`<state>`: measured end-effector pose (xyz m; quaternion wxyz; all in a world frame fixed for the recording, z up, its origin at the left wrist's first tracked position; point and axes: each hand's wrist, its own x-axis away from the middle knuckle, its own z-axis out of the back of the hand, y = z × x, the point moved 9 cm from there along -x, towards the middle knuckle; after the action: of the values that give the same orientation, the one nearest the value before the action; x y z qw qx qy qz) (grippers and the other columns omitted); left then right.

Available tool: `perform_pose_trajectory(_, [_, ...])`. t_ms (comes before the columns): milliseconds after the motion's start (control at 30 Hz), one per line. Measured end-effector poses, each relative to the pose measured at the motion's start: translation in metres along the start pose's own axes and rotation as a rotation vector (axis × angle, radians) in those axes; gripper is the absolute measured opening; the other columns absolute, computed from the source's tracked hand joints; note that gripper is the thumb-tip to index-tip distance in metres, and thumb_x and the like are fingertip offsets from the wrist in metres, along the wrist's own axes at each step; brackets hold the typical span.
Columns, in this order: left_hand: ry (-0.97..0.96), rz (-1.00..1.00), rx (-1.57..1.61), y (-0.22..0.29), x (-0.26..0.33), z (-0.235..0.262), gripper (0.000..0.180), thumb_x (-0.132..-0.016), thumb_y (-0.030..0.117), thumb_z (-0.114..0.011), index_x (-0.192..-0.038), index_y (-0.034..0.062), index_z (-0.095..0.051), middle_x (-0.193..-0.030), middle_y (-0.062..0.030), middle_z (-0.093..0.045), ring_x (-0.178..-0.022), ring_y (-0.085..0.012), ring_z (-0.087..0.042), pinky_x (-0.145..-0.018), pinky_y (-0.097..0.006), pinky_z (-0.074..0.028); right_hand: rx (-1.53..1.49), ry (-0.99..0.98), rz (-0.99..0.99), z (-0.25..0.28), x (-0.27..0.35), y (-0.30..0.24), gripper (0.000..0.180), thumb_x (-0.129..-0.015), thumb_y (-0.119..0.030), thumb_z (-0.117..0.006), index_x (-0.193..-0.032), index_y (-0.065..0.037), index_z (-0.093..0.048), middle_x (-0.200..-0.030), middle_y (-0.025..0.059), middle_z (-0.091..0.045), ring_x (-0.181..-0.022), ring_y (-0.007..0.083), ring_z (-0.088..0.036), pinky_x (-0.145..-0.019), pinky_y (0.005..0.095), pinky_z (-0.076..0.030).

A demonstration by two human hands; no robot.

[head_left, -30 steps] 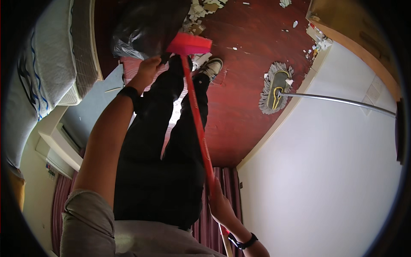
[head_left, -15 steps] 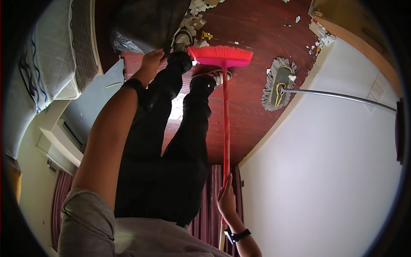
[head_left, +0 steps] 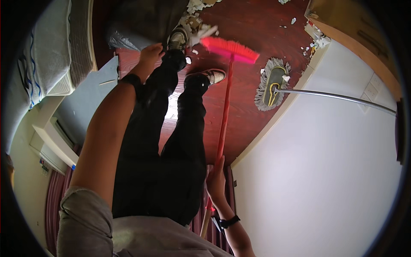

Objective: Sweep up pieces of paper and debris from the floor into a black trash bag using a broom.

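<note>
The red broom (head_left: 226, 107) is over the dark red floor (head_left: 248, 115) in front of the person, whose right hand (head_left: 216, 182) is closed round its handle, fingers wrapped close. From the broom's head (head_left: 234, 52), with twelve straight ahead of the person, that handle runs back just past six; the head lies crosswise, roughly ten to four, its blurred bristles facing between twelve and one. I can't tell whether they touch the floor. The left shoe (head_left: 177, 39) stands between nine and ten, the right shoe (head_left: 216, 76) at seven. At nine, the left hand (head_left: 150, 55) is curled tight, pinching the edge of a black bag (head_left: 147, 21). Torn scraps (head_left: 195, 20) are heaped at ten; a grey mop (head_left: 271, 83) lies between four and five.
</note>
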<state>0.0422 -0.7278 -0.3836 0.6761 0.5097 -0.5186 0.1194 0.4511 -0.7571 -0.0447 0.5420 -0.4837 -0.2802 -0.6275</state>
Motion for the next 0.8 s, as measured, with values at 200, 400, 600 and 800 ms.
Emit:
perform_pose_trajectory(200, [0.157, -0.003, 0.03, 0.009, 0.011, -0.006, 0.028, -0.085, 0.008, -0.056, -0.109, -0.0064, -0.057, -0.101, -0.0119, -0.059, -0.085, -0.0165, -0.059, -0.076, -0.026, -0.053, -0.09, 0.024, -0.027, 0.036, -0.022, -0.019, 0.06, -0.089, -0.008, -0.042, -0.141, -0.004, -0.012, -0.107, 0.0303, -0.054, -0.089, 0.0457, -0.057, -0.07, 0.0455, -0.048])
perform_pose_trajectory(400, [0.267, -0.096, -0.381, 0.015, -0.007, 0.003, 0.027, -0.081, 0.012, -0.058, -0.107, 0.0054, -0.063, -0.08, -0.009, -0.063, -0.072, -0.0173, -0.062, -0.063, -0.025, -0.05, -0.056, 0.138, 0.121, 0.074, -0.029, -0.017, 0.06, -0.089, -0.011, -0.043, -0.14, -0.002, -0.013, -0.102, 0.0333, -0.056, -0.089, 0.0465, -0.058, -0.069, 0.0464, -0.048])
perform_pose_trajectory(600, [0.243, -0.084, -0.122, -0.003, -0.015, -0.012, 0.025, -0.08, 0.01, -0.058, -0.105, 0.005, -0.063, -0.08, -0.0083, -0.063, -0.074, -0.0174, -0.062, -0.061, -0.025, -0.049, -0.106, 0.068, -0.062, 0.06, -0.124, -0.014, 0.061, -0.089, -0.009, -0.044, -0.141, -0.003, -0.012, -0.106, 0.0368, -0.052, -0.086, 0.046, -0.059, -0.067, 0.0511, -0.047])
perform_pose_trajectory(800, [-0.131, -0.191, -0.248, -0.007, -0.03, -0.011, 0.032, -0.081, 0.004, -0.057, -0.112, -0.001, -0.055, -0.096, -0.008, -0.057, -0.088, -0.0207, -0.061, -0.065, -0.024, -0.051, 0.544, -0.005, 0.755, -0.033, -0.03, -0.049, 0.067, -0.085, -0.004, -0.042, -0.14, 0.001, -0.005, -0.104, 0.0393, -0.05, -0.085, 0.0512, -0.056, -0.072, 0.0519, -0.046])
